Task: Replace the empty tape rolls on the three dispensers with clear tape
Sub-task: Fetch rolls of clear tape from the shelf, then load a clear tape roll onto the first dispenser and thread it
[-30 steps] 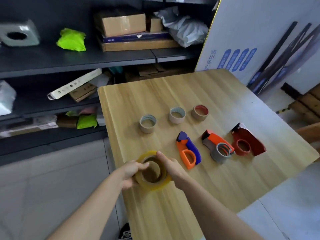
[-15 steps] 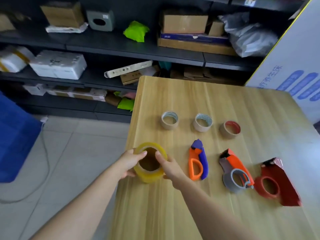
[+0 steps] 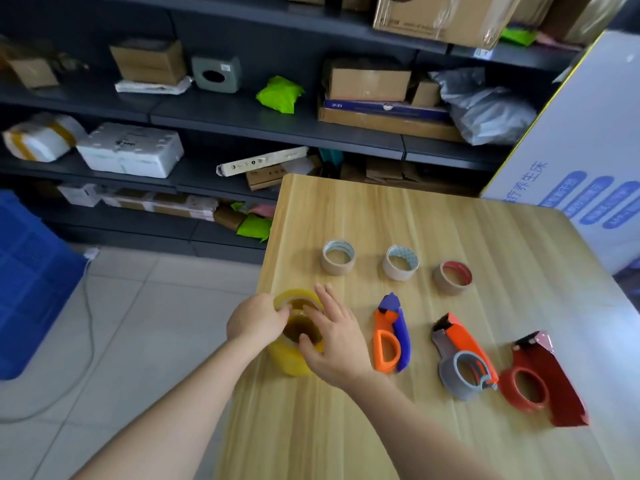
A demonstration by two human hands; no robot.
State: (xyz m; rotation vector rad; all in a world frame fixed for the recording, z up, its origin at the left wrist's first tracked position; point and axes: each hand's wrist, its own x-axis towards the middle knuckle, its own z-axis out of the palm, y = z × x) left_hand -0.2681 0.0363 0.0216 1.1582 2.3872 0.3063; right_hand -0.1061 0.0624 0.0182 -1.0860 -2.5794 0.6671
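Steadying yellowish clear tape stack (image 3: 289,358) at left edge of wooden counter (image 3: 381,216): left hand (image 3: 258,322) curls fingers on rim, right hand (image 3: 337,344) spreads fingers nearly straight over top; likely freeing one roll for orange-and-purple plastic dispenser (image 3: 393,336) nearby.

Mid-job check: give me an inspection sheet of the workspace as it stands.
Surface: light wooden table, nothing spilled.
Job's things: yellowish clear tape roll at the table's left edge; three empty cardboard cores in a row; orange-and-purple dispenser, orange-and-grey dispenser, red dispenser lying nearer.
Clutter: nothing seen.
Hands: left hand grips the roll's rim; right hand rests on it, fingers spread.
Cables: white cable on the floor, left.
Surroundings: dark shelves with cardboard boxes; blue plastic crate.
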